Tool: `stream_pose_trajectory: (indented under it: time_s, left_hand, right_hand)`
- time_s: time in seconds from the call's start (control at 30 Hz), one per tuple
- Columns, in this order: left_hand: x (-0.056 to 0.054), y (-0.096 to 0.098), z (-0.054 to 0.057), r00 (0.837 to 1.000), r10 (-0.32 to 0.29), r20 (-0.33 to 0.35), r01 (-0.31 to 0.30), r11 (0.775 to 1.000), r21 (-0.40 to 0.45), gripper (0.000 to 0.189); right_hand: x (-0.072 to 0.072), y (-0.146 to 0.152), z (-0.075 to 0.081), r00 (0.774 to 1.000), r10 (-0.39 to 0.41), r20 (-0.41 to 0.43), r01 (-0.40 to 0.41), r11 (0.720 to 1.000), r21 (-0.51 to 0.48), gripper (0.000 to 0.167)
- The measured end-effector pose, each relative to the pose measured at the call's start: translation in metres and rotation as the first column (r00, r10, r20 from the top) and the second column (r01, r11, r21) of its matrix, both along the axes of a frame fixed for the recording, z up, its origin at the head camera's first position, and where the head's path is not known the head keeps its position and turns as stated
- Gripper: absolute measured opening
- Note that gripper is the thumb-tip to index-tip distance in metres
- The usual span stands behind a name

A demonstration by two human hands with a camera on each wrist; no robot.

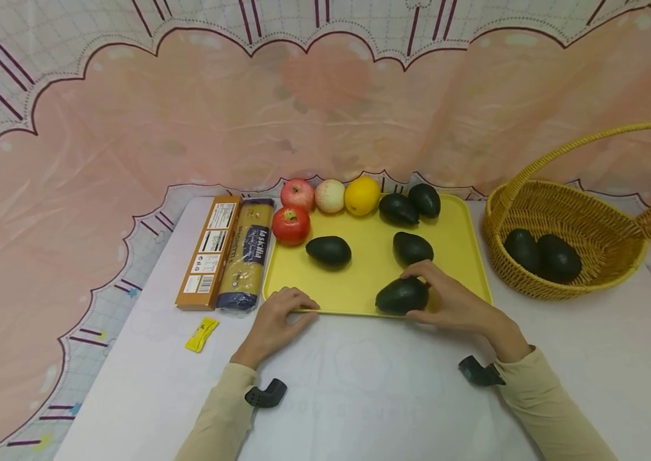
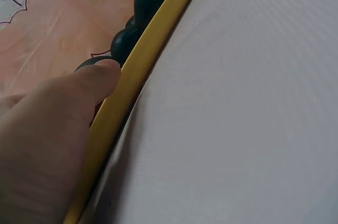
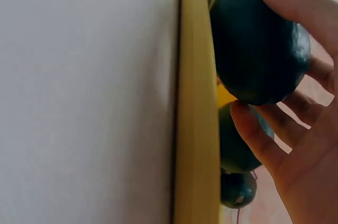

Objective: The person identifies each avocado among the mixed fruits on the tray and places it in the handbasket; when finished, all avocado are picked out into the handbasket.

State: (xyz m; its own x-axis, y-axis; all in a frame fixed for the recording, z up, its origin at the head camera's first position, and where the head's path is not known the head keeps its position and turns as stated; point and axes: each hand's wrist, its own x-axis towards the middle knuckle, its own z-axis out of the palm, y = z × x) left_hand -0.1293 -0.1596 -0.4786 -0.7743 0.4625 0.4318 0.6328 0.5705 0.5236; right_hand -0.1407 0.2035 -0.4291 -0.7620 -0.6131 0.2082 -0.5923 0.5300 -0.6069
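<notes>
Along the front edge of a yellow tray (image 1: 354, 282), my right hand (image 1: 457, 304) grips a dark green avocado (image 1: 399, 297) at its right end, thumb on the near side and fingers over the far side. The right wrist view shows the same avocado (image 3: 256, 39) close to the tray's rim (image 3: 198, 129), with fingertips against its skin. My left hand (image 1: 276, 321) rests at the tray's front left corner, fingers loosely bent and holding nothing. Other avocados lie on the tray: one (image 1: 329, 252) left of centre, one (image 1: 412, 248) just behind the gripped one, and two (image 1: 398, 209) at the back.
A red apple (image 1: 291, 225), two paler apples (image 1: 330, 196) and an orange (image 1: 362, 196) line the tray's back left. Left stand a pasta pack (image 1: 247, 256), a brown box (image 1: 209, 253) and a yellow wrapped candy (image 1: 202, 335). A wicker basket (image 1: 608, 246) at right holds two avocados.
</notes>
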Motion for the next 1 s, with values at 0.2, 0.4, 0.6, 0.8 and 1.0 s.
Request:
stream_pose_trajectory:
  time_s: [0.2,0.4,0.6,0.8,1.0]
  left_hand:
    - [0.000,0.001,0.001,1.000,0.004,0.013,-0.004,1.000,-0.008,0.008]
    - [0.001,0.001,0.003,1.000,0.010,0.011,-0.009,1.000,-0.019,0.008]
    - [0.000,0.000,0.002,1.000,0.008,-0.009,-0.008,1.000,-0.019,0.008]
    - [0.000,0.000,0.000,0.999,0.003,-0.035,-0.003,1.000,-0.024,0.014]
    - [0.000,0.000,0.000,1.000,0.005,-0.023,-0.005,1.000,-0.023,0.015]
  right_hand:
    - [-0.001,0.009,0.008,0.999,-0.033,-0.020,0.033,0.999,-0.026,0.066]
    - [-0.003,0.021,0.013,0.993,-0.089,-0.083,0.086,0.996,-0.034,0.069]
    - [-0.003,0.032,0.020,0.987,-0.131,-0.093,0.127,0.990,-0.056,0.069]
    - [-0.001,0.041,0.028,0.980,-0.168,-0.103,0.161,0.984,-0.075,0.069]
    - [0.000,0.051,0.036,0.971,-0.212,-0.113,0.202,0.974,-0.100,0.067]
